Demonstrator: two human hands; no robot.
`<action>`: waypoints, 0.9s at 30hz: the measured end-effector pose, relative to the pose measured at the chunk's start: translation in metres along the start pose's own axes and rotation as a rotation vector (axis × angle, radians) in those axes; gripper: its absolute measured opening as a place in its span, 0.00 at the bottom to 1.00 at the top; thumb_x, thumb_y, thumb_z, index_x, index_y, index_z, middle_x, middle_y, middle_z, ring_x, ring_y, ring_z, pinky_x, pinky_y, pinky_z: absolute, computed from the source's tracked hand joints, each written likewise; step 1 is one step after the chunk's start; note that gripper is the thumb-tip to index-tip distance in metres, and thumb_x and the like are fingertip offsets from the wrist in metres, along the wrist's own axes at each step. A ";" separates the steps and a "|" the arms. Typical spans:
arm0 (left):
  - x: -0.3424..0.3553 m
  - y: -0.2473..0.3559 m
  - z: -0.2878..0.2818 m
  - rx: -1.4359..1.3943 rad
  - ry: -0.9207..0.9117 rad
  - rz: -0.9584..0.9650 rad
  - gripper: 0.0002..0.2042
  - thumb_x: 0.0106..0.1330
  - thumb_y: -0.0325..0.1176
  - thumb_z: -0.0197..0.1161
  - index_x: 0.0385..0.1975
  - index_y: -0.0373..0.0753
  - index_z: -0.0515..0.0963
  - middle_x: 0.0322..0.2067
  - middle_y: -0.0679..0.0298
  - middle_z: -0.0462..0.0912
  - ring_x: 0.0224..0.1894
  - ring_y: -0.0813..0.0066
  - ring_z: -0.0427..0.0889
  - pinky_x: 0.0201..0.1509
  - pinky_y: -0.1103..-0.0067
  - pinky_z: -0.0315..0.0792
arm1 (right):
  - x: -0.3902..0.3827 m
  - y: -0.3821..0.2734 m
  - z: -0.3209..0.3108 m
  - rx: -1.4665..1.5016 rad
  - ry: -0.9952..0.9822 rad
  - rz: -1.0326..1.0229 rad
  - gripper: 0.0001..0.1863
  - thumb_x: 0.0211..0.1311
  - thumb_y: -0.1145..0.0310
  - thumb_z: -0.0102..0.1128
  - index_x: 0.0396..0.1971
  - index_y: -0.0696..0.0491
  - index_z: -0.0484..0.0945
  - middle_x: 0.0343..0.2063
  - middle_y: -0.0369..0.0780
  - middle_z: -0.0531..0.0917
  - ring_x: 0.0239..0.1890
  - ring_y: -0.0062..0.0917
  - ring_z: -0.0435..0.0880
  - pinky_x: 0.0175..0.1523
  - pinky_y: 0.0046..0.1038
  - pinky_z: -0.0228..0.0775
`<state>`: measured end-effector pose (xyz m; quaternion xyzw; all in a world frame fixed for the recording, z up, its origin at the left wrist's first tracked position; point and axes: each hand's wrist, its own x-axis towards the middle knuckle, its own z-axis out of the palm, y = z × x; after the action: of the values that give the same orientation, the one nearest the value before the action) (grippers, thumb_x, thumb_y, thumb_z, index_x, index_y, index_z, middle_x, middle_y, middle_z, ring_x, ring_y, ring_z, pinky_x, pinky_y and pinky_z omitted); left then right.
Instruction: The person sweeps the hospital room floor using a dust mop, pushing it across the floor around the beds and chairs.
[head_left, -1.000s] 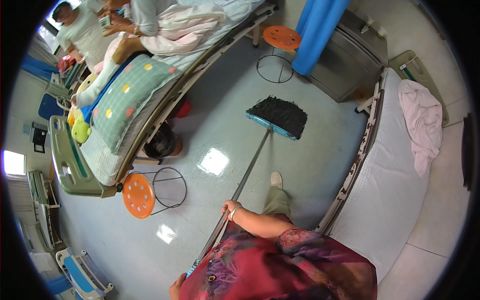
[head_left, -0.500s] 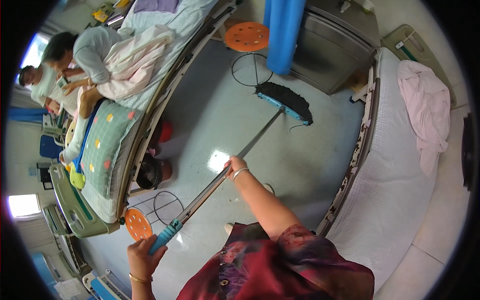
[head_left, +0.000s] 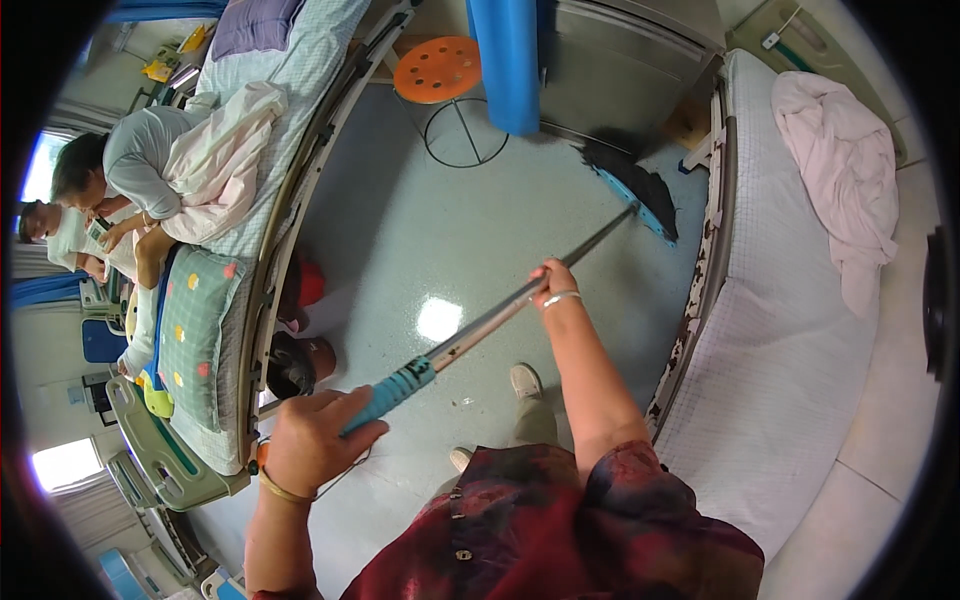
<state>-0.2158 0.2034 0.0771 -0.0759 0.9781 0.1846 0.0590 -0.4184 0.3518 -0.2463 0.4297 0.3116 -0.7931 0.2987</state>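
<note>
A long-handled mop (head_left: 494, 324) slants across the floor from lower left to upper right. My left hand (head_left: 315, 440) is closed round the blue grip at its upper end. Farther along, my right hand (head_left: 551, 282) wraps round the metal pole. The dark mop head (head_left: 640, 190) with its blue bar lies on the floor between the grey cabinet and the frame of the right bed.
Beds stand at left (head_left: 300, 180) and right (head_left: 790, 380). An orange stool (head_left: 438, 70) and a blue curtain (head_left: 505, 70) are ahead, beside a metal cabinet (head_left: 630, 75). A dark bin (head_left: 295, 362) sits by the left bed, where a person (head_left: 150, 150) sits.
The mop head has swung right toward the right bed and cabinet. Both hands have moved with it, the right hand rightward and the left hand up. My shoes and legs show more now.
</note>
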 end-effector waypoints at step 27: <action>-0.216 0.007 0.072 0.087 -0.289 -0.181 0.14 0.45 0.42 0.55 0.31 0.45 0.65 0.11 0.64 0.70 0.13 0.67 0.72 0.14 0.76 0.65 | -0.052 0.116 -0.179 -0.379 0.342 0.014 0.06 0.42 0.70 0.41 0.10 0.50 0.59 0.05 0.34 0.60 0.08 0.20 0.60 0.10 0.23 0.52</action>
<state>0.0009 0.2637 0.0439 -0.1339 0.9556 0.1450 0.2187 -0.2202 0.4237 -0.3072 0.4960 0.4976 -0.6342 0.3226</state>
